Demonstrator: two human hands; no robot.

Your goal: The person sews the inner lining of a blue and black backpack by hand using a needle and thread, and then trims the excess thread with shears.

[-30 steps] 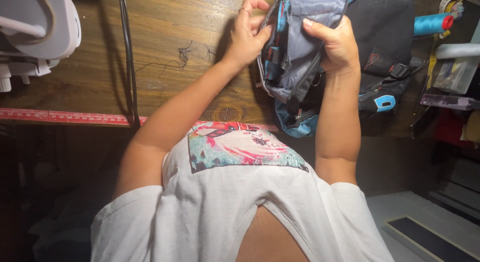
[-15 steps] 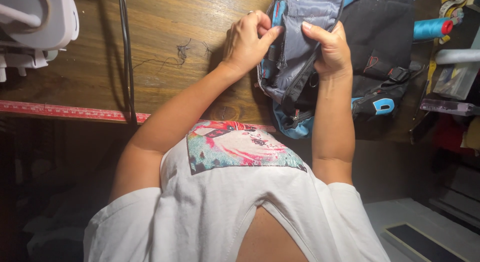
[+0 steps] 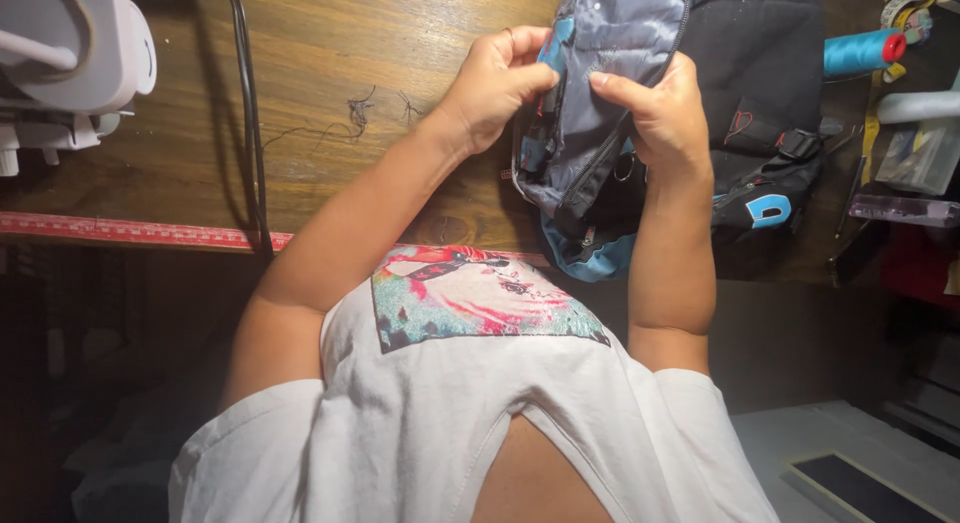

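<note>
A grey, black and blue padded bag (image 3: 600,103) lies on the wooden table (image 3: 330,93), its grey lining turned up toward me. My left hand (image 3: 495,83) pinches the bag's left edge by the zipper. My right hand (image 3: 655,113) grips the same grey panel from the right, thumb on top. Both hands hold the fabric stretched between them. The bag's black body with straps and a buckle (image 3: 800,143) spreads out to the right.
A white sewing machine (image 3: 65,53) stands at the far left with a black cable (image 3: 245,113) running down the table. A red measuring tape (image 3: 120,230) lines the table's front edge. A turquoise thread spool (image 3: 860,51) and small tools lie at the right.
Both hands have shifted a little along the bag's grey panel, and the left hand now pinches the edge closer to the right hand. The bag stays in the same place.
</note>
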